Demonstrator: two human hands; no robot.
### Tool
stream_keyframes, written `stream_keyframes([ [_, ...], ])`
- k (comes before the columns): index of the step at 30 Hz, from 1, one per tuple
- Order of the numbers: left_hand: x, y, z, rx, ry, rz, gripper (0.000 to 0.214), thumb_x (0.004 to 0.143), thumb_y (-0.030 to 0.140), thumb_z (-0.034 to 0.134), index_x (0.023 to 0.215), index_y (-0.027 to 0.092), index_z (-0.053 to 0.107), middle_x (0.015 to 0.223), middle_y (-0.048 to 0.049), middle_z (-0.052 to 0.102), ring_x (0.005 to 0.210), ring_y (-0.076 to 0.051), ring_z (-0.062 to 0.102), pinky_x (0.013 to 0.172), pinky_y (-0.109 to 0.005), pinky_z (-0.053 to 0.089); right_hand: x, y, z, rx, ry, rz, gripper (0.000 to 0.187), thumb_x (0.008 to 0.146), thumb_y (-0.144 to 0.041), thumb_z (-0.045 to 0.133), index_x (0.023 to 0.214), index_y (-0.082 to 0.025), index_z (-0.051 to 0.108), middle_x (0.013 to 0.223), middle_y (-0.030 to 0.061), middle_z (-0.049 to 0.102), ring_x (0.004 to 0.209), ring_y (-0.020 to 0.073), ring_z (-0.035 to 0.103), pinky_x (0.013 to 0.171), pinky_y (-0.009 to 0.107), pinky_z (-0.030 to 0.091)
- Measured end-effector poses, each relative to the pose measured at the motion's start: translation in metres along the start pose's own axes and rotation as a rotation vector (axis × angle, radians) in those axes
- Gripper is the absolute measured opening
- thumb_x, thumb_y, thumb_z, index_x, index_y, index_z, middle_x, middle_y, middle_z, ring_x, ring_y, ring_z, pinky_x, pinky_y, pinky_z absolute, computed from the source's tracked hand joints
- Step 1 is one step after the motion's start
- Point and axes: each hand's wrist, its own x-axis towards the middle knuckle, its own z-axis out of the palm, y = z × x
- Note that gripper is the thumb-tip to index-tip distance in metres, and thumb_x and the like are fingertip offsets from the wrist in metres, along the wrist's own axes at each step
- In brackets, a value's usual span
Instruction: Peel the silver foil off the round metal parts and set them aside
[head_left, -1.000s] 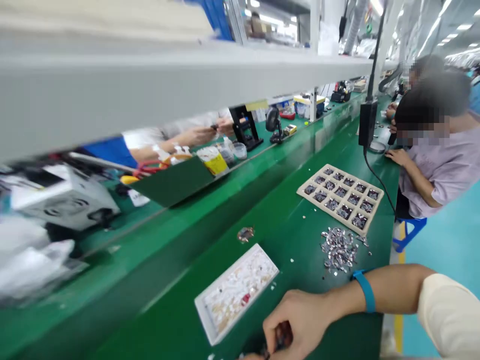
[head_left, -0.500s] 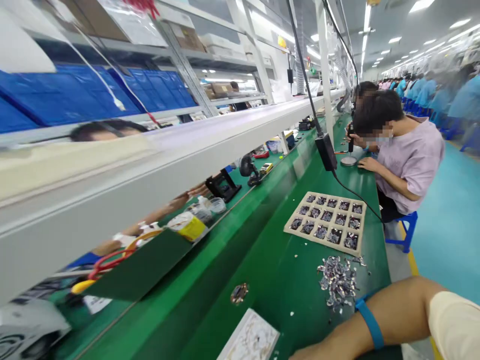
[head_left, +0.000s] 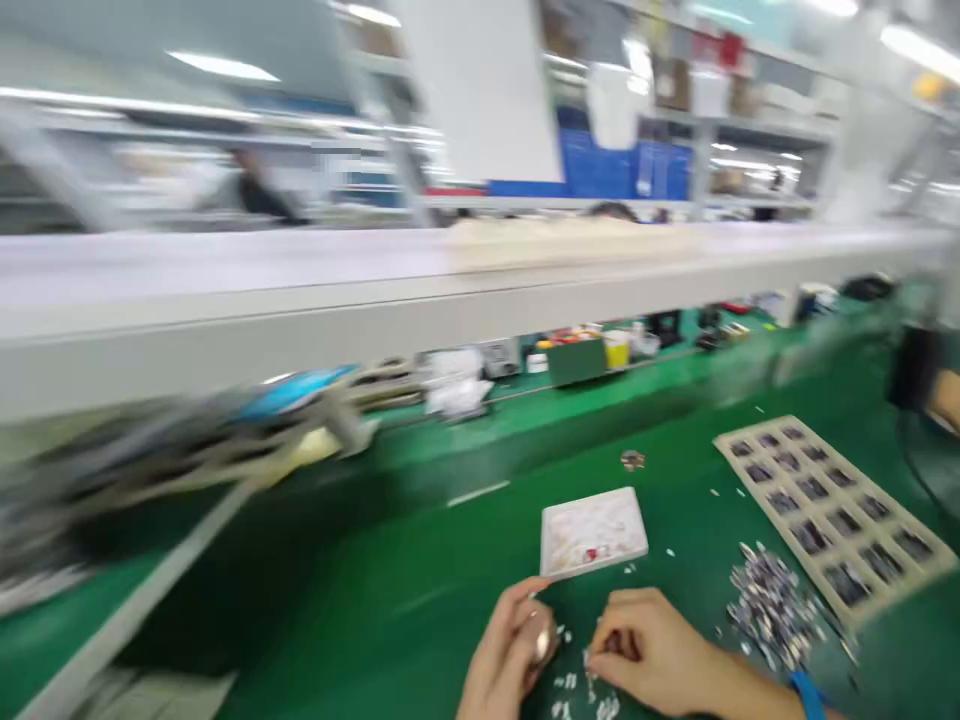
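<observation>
My left hand (head_left: 504, 655) is curled near the bottom edge, just below a shallow white tray (head_left: 635, 500). Its thumb and fingers close on a small shiny metal part (head_left: 541, 642), partly hidden, while the index finger reaches toward the tray's corner. To the right, my right hand (head_left: 660, 650) has thumb and forefinger pinched together low over the table; I cannot make out what is between them. Small white bits (head_left: 564, 682) lie scattered between and below the hands. Pale pieces and a red speck lie in the tray.
Right of my right hand is a heap of small shiny parts (head_left: 772, 605). Beyond it lies a beige compartment tray (head_left: 817, 500) filled with dark parts. One loose metal part (head_left: 632, 460) rests behind the white tray. A white shelf (head_left: 450, 330) crosses above the green table (head_left: 360, 600).
The view has swung left and is blurred. Both my hands now show near the bottom; before, only my right forearm and part of that hand were visible. The seated co-worker is mostly out of view.
</observation>
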Motion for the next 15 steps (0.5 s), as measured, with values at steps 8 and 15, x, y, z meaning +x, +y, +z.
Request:
stream_keyframes([
  [8,0.008,-0.008,0.013,-0.169,-0.182,0.229,0.052,0.082,0.061,0.078,0.100,0.014,0.068,0.085,-0.0068,0.070,0.079,-0.020,0.068,0.076,-0.030,0.054,0.021,-0.026,-0.032,-0.111,0.005,-0.175,0.022,0.096,-0.041,0.071,0.092,-0.022,0.083,0.074,0.0042,0.068,0.060,0.0165,0.060,0.052,0.026,0.046],
  [15,0.001,-0.006,0.016,-0.176,-0.179,0.156,0.033,0.099,0.043,0.063,0.111,0.014,0.072,0.082,-0.0021,0.069,0.065,-0.013,0.060,0.063,-0.022,0.049,0.015,-0.028,-0.033,-0.062,0.113,-0.059,0.028,0.098,-0.041,0.068,0.092,-0.016,0.079,0.072,0.0034,0.066,0.058,0.0140,0.056,0.050,0.025,0.044],
])
